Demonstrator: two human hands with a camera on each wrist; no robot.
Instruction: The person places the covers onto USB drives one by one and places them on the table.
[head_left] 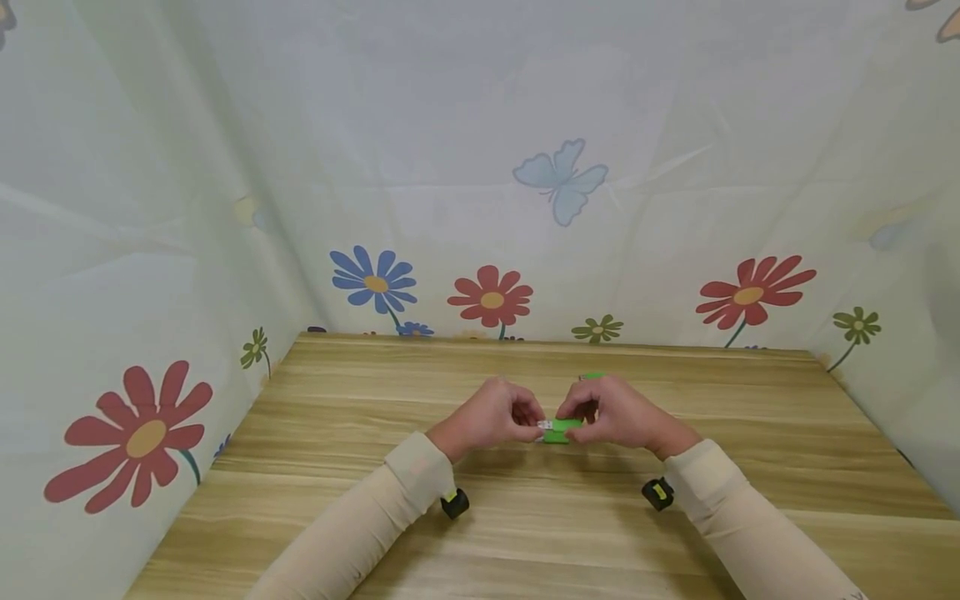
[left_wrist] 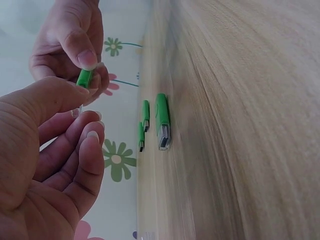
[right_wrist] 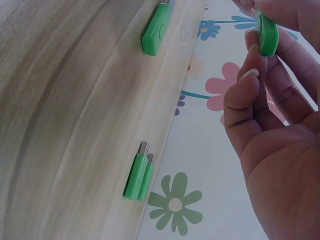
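Note:
In the head view both hands meet over the table at a small green USB flash drive [head_left: 567, 425]. My right hand [head_left: 618, 414] pinches its green body between thumb and fingers. At the drive's other end, my left hand [head_left: 491, 418] pinches the clear cap [left_wrist: 77, 112] over the metal connector. A second green USB flash drive [left_wrist: 163, 120], its connector under a clear cap, lies on the table below the hands. Two more green USB flash drives lie side by side farther back, one [right_wrist: 136, 176] beside the other [right_wrist: 146, 180], with bare metal connectors in the right wrist view.
The wood-grain table [head_left: 360, 375] runs back to a pale curtain [head_left: 450, 150] printed with flowers and a butterfly. Black wrist cameras sit under the left cuff [head_left: 454, 502] and the right cuff [head_left: 658, 493].

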